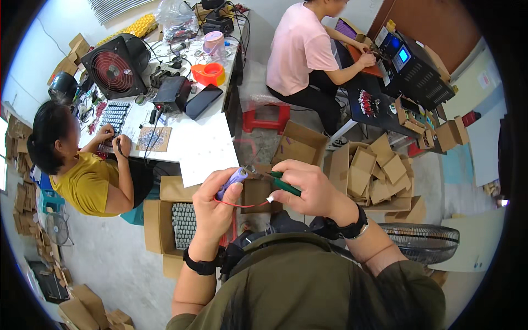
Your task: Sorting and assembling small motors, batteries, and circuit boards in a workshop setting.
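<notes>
My left hand [213, 206] is closed around a purple cylindrical battery cell [235, 180], held tilted in front of my body. A thin red wire [240, 206] runs from the cell toward my right hand and ends in a small white connector [270, 199]. In my right hand [311, 190] is a pair of pliers with green handles [289, 188], its fingers wrapped round them. The metal jaws [257, 171] point left, close to the upper end of the cell. Whether they touch it or grip anything, I cannot tell.
Below left stands an open carton [155, 225] holding rows of small pale pieces. A white sheet [206, 151] covers the near table corner, where a person in yellow [91, 184] works. Another person [300, 49] sits far right. Cardboard boxes [379, 170] and a fan [421, 242] stand at right.
</notes>
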`<state>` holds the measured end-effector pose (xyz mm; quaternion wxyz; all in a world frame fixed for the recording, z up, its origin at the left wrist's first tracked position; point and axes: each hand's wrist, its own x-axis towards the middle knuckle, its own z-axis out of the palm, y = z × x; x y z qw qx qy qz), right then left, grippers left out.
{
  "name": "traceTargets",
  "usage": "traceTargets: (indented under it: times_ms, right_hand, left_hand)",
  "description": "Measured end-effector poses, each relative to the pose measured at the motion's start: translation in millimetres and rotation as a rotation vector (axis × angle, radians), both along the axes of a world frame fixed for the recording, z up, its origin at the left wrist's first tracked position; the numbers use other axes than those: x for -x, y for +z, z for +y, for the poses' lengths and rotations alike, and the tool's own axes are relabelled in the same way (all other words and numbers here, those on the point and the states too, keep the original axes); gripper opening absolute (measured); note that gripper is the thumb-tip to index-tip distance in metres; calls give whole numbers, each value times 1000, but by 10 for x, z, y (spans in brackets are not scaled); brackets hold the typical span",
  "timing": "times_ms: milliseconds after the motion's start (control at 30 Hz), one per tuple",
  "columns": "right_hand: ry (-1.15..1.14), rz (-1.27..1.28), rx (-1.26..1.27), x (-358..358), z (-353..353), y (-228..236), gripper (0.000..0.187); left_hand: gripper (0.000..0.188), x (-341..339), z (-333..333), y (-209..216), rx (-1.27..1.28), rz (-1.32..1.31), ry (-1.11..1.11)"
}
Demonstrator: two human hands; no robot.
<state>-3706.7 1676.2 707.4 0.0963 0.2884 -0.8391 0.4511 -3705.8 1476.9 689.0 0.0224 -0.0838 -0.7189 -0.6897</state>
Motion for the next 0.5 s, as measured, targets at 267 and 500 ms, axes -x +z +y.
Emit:
traceTargets:
  times_ms: [267,500]
  right_hand:
    - [-1,266,-162,90,-7,86,28]
    - [-235,414,-368,59,-97,-42,24]
  left_hand:
    - [24,65,-64,100,292,383,93]
    - [18,3,90,55,477,297,309]
